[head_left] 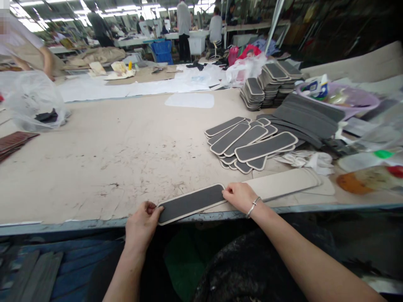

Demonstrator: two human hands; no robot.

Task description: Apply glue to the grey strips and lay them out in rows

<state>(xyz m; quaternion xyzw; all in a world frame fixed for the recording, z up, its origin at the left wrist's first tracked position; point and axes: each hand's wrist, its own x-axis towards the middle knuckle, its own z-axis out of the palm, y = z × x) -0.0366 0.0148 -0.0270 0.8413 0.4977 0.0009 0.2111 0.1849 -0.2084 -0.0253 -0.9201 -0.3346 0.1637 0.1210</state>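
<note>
Along the near edge of the table lies a long dark grey panel (192, 203) with a pale border and rounded corners. My left hand (142, 222) pinches its left end between thumb and fingers. The other end is gripped by the fingertips of my right hand (241, 196), which has a bracelet at the wrist. Partly under my right hand, a stack of plain cream panels (286, 183) reaches to the right. Beyond my hands, a loose pile of the same dark, pale-edged panels (266, 147) is spread out, overlapping at various angles.
Neat stacks of dark panels (272, 86) stand at the back right, beside dark sheets (310, 115) and a purple basin (362, 102). Bottles (368, 180) lie at the right. A clear plastic bag (34, 100) sits at the left. Several people are farther back.
</note>
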